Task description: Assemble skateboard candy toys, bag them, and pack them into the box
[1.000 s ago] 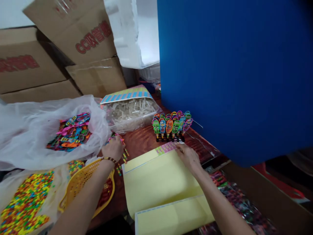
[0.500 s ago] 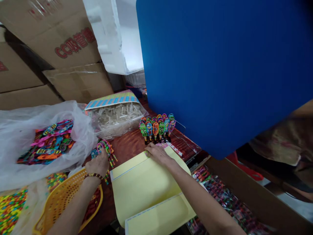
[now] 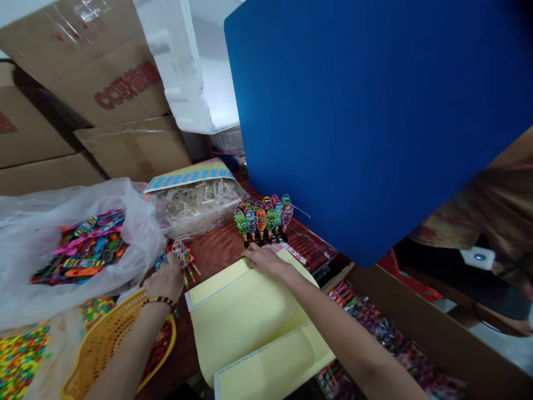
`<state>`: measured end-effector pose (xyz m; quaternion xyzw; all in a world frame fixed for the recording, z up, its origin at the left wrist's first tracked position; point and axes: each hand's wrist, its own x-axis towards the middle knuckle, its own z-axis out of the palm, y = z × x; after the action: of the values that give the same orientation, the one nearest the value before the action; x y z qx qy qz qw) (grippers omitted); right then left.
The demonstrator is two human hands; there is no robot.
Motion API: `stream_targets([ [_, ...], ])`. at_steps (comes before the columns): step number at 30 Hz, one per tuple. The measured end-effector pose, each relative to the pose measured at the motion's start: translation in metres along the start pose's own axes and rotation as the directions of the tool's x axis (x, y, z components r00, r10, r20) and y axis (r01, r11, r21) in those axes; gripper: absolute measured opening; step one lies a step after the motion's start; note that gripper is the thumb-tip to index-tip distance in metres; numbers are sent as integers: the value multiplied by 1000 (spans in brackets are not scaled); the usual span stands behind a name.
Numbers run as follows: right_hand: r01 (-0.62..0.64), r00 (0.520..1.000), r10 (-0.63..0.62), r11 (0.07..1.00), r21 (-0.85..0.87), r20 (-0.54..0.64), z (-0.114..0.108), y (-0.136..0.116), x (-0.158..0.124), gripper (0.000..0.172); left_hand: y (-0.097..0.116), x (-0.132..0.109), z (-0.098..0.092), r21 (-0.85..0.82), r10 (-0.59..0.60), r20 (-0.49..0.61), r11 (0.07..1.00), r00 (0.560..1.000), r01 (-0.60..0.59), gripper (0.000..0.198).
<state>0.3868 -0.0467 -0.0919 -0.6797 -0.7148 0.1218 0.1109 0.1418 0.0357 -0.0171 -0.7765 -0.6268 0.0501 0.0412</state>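
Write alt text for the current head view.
The right hand rests on a yellow sheet before a rack of colorful sticks; the left hand is at more sticks. At left are a basket and an open bag.

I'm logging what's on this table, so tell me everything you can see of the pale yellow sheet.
The pale yellow sheet looks like thin card, mostly plain, with fold lines and pale grey-white edging. It lies spread open on the reddish, wood-grained table, its middle slightly bowed and a flap at the near end. A pink strip shows at its far edge, near the black rack. The right hand rests on that far edge, and the forearm crosses above its right side.
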Motion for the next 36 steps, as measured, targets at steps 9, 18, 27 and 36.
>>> stream_targets([
  [9,51,998,-53,998,-41,-39,3,-1,-10,27,-24,-7,-21,-278,59,-130,956,990,-93,24],
  [18,106,987,-111,993,-44,-115,15,4,-13,29,35,-54,17,-997,216,62,59,974,51,29],
  [27,257,928,-158,928,271,-338,17,16,-21,17,69,-59,77,-951,218,285,-55,933,304,47],
  [36,43,891,368,514,857,-265,20,20,-22,20,53,-55,73,-901,315,256,-263,914,344,43],
])
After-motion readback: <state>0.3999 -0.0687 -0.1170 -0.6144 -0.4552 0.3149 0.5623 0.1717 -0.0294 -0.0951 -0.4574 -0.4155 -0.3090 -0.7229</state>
